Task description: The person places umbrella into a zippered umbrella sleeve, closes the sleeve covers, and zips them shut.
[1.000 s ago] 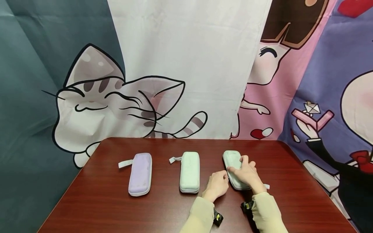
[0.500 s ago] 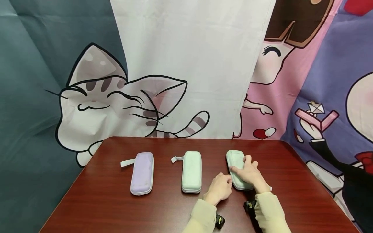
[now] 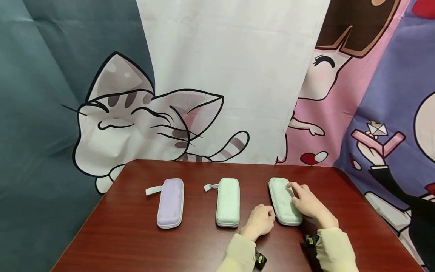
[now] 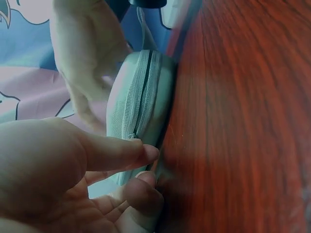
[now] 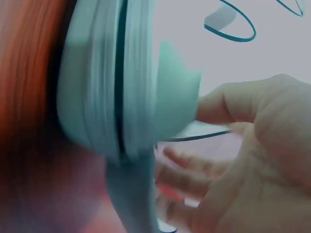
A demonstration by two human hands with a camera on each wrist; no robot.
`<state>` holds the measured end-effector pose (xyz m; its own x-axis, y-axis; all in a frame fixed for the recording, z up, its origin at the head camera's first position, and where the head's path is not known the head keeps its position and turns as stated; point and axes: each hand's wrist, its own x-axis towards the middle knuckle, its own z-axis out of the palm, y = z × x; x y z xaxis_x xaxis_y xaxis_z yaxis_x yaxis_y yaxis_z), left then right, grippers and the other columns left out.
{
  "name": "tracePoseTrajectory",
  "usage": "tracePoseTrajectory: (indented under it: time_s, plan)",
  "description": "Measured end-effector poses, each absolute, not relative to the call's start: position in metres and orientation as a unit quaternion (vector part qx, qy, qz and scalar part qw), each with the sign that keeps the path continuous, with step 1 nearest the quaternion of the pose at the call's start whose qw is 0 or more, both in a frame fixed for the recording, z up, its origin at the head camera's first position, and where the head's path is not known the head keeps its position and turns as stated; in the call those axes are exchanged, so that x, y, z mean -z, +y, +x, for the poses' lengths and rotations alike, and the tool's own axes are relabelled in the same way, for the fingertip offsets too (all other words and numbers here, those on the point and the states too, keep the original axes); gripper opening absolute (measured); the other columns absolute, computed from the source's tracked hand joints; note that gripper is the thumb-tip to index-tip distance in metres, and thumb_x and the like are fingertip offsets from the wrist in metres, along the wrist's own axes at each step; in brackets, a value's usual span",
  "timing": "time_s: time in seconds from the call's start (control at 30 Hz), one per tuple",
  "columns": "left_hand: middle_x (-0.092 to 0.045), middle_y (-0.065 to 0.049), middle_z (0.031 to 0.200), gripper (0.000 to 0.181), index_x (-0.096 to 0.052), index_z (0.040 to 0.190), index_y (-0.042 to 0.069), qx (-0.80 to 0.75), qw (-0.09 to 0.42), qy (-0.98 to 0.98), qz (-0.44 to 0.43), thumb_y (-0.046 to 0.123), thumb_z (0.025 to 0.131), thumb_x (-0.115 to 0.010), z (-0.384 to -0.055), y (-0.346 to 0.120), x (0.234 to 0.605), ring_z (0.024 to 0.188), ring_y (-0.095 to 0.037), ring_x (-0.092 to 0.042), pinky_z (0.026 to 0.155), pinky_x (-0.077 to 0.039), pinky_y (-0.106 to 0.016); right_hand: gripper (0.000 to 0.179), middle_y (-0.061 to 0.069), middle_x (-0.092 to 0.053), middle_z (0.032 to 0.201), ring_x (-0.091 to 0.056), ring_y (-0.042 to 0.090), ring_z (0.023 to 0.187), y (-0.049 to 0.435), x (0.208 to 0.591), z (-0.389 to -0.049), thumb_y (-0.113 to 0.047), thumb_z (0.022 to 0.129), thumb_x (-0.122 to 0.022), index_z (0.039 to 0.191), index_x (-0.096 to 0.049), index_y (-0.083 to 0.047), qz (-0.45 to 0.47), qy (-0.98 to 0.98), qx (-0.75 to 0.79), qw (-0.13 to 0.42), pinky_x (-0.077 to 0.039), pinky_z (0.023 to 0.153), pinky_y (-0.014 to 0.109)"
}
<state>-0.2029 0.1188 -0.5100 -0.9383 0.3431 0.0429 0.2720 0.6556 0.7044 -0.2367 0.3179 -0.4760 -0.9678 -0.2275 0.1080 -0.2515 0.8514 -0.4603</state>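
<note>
A mint-green zippered case point(image 3: 283, 202) lies on the table between my two hands, slightly slanted. At its left side my left hand point(image 3: 260, 221) has thumb and finger bent together. The left wrist view shows these fingertips pinching right at the small zipper pull point(image 4: 133, 136) on the case's side seam; most of the pull is hidden by the thumb. My right hand point(image 3: 310, 202) hovers at the case's right edge, fingers loosely bent and holding nothing. In the right wrist view its thumb overlaps the case top, and a fabric strap point(image 5: 132, 194) hangs from the case's end.
To the left lie a second mint-green case point(image 3: 228, 204) with a strap and a purple case point(image 3: 171, 204) with a strap. All rest on a dark red wooden table point(image 3: 136, 245). Behind its far edge hangs a cartoon-printed curtain point(image 3: 234, 75).
My right hand has loosened from the top of the right-hand case and moved right, toward its edge. The left hand stays at the case's left side. The view has shifted slightly.
</note>
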Motion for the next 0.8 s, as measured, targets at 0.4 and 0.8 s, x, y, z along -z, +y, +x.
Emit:
tracePoseTrajectory:
  time_s: [0.4,0.8]
  plan:
    - [-0.047,0.008,0.073,0.022,-0.059,0.069,0.016,-0.385,0.051,0.907,0.165,0.008,0.089,-0.066,-0.205,0.119,0.508,0.066,-0.007,-0.045,0.06,-0.039,-0.022,0.083,0.025,-0.039,0.145,-0.034,0.05,0.132,0.324,0.451,-0.253,0.015,0.063,-0.066,0.139,-0.054,-0.017,0.302,-0.953,-0.004,-0.032,-0.033,0.095,0.069]
    - [-0.05,0.007,0.066,0.023,-0.056,0.07,0.016,-0.394,0.04,0.905,0.159,0.006,0.09,-0.064,-0.211,0.116,0.513,0.062,-0.009,-0.048,0.06,-0.04,-0.022,0.081,0.021,-0.046,0.139,-0.035,0.049,0.132,0.312,0.451,-0.266,0.0,0.05,-0.087,0.121,-0.057,-0.024,0.356,-0.931,0.075,-0.024,-0.033,0.096,0.067]
